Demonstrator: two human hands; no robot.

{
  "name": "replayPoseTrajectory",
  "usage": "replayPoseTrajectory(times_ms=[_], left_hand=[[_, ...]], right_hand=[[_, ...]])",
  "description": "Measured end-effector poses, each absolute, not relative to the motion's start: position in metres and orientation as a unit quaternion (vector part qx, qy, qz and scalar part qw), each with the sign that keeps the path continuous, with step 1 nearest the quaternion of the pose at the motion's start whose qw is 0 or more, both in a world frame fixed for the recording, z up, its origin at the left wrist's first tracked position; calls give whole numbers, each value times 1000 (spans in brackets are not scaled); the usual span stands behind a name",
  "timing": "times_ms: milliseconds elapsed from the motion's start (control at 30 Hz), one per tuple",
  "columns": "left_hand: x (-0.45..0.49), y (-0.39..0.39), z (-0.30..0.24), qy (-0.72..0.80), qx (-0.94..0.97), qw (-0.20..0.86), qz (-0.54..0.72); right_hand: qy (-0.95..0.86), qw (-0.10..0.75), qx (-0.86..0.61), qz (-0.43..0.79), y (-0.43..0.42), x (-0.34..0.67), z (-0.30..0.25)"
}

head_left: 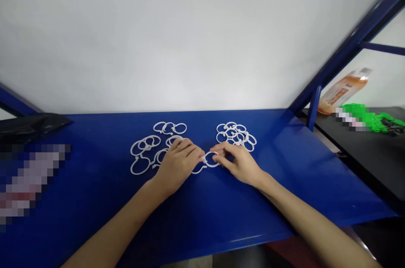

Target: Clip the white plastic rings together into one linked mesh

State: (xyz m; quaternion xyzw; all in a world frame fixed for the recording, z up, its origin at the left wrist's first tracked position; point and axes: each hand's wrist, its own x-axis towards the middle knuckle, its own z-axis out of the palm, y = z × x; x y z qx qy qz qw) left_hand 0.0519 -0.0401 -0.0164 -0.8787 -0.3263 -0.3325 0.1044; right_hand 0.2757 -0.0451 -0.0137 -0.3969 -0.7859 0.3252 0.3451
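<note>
Blue steel desk under a bare white wall, with both hands meeting on one white ring.

The wall fills the upper view. The desk runs wide below it, and a blue frame post slants up at the right. Beyond the post a black bench carries an orange bottle lying on its side and a heap of green pieces. A black bag lies at the far left. Loose rings are spread to the left and a tighter cluster sits to the right. Between them the left hand and the right hand rest low on the desk, each pinching an opposite side of the ring by the fingertips. The plastic looks thin and springy, so an even, light pinch close to the desk probably suits it best.
</note>
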Motion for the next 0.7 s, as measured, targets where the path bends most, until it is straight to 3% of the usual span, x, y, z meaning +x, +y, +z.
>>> replayPoseTrajectory(times_ms=[233, 700], left_hand=[[56, -45, -14, -288, -875, 142, -363], [58, -55, -19, -284, -853, 179, -399]], right_hand=[[-829, 327, -340, 301, -46, 278, -8], [-814, 293, -320, 387, -50, 279, 2]])
